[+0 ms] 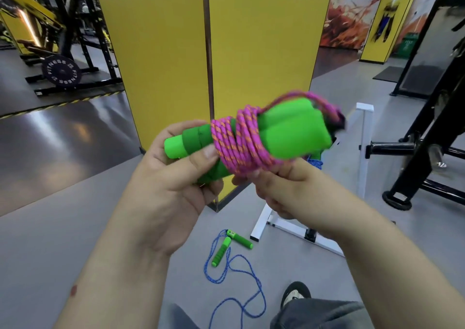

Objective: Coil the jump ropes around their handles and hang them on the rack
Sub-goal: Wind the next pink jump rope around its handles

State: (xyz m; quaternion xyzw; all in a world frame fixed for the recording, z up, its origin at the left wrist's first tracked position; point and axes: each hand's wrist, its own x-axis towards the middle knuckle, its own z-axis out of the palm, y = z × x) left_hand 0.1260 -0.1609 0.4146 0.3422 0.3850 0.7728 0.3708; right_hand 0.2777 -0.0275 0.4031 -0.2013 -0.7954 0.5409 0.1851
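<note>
Pink cord flecked with orange is lying in tight turns around two green foam handles held side by side at chest height, in front of a yellow pillar. The left hand is grasping the handles at their near ends, thumb pressing on top just beside the coils. The right hand is pinching the cord under the bundle, fingers curled shut on it. A loose loop of cord is arching over the far ends of the handles, blurred.

Below on the grey floor, a blue rope is lying uncoiled, its two green handles crossing near each other and its cord trailing in loose bends toward the person's shoe. Just right of it, the white rack is standing with its foot bar stretching along the floor and its post rising behind the right hand; something blue and green is showing by the post, mostly hidden by the bundle.

Open floor is spreading to the left, reaching a black frame with a weight plate far left. To the right, a black machine is standing close beside the rack. A green bin is sitting far right; its contents cannot be seen.
</note>
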